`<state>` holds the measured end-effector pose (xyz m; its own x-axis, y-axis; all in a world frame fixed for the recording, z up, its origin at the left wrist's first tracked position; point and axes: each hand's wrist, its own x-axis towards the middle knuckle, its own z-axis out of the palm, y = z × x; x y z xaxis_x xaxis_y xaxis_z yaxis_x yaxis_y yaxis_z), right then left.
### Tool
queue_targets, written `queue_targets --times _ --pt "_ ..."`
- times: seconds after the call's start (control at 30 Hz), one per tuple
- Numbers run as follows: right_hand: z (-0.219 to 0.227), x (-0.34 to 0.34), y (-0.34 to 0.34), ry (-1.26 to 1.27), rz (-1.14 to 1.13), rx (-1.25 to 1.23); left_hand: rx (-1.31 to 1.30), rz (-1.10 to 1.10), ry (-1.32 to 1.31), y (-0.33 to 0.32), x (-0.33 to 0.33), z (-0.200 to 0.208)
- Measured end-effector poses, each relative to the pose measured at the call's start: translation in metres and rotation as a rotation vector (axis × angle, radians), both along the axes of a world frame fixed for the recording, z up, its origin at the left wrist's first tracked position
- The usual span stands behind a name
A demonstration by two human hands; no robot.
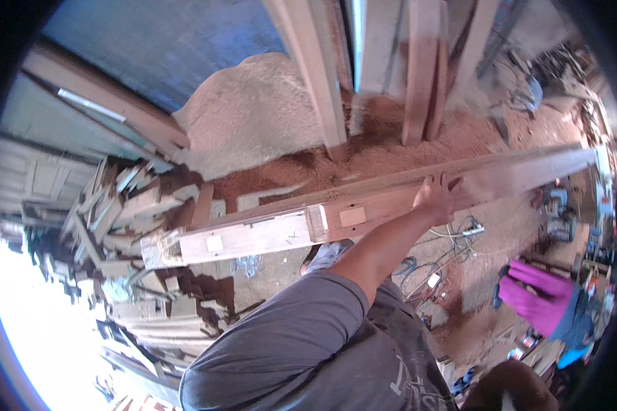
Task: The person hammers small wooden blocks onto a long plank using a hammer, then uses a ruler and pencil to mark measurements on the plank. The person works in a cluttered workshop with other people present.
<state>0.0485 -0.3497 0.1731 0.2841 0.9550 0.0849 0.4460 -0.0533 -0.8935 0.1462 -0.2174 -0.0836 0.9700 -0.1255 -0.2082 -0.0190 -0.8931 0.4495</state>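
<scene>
A long, thick wooden beam (384, 211) runs across in front of me, from the lower left to the upper right. Its left part is a paler face with a light square mark (214, 244); a pale rectangle (353, 216) lies nearer the middle, beside a notch or joint line. My left hand (434, 201) is on the beam right of the middle, its fingers bent over the far edge. Another length of wood lies along that edge. My right hand does not show.
Scrap wood (130, 212) is heaped at the left. Upright timbers (322, 82) stand beyond the beam, near a large sawdust mound (247, 113). Cables (452, 236) lie on the floor at right, by a magenta cloth (538, 294). A brown rounded shape (517, 387) at the lower edge is unclear.
</scene>
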Motion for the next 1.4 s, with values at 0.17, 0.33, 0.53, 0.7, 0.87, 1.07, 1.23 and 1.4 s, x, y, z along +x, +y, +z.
queue_targets --times 0.17,0.33,0.53,0.7,0.87,1.07,1.23,1.4 --pt "-0.011 0.027 0.006 0.025 0.112 -0.030 -0.044 0.082 -0.023 -0.002 0.002 0.001" --pt "-0.025 0.044 0.006 0.054 0.174 -0.035 -0.100 0.074 -0.001 0.000 0.002 0.004" --pt "-0.037 0.049 0.010 0.076 0.231 -0.043 -0.122 0.116 -0.015 -0.006 0.002 -0.011" --pt "-0.042 0.049 0.008 0.086 0.245 -0.050 -0.065 0.070 -0.002 0.000 -0.003 0.000" --pt "-0.041 0.048 0.010 0.076 0.240 -0.060 -0.053 0.092 -0.019 -0.001 -0.001 -0.006" --pt "-0.040 0.047 0.006 0.067 0.215 -0.071 -0.102 0.080 0.023 0.001 0.001 -0.002" --pt "-0.040 0.047 0.005 0.067 0.195 -0.068 -0.122 0.071 0.072 0.002 0.003 0.001" --pt "-0.041 0.047 0.003 0.074 0.186 -0.062 -0.020 0.067 -0.005 0.002 -0.001 0.003"
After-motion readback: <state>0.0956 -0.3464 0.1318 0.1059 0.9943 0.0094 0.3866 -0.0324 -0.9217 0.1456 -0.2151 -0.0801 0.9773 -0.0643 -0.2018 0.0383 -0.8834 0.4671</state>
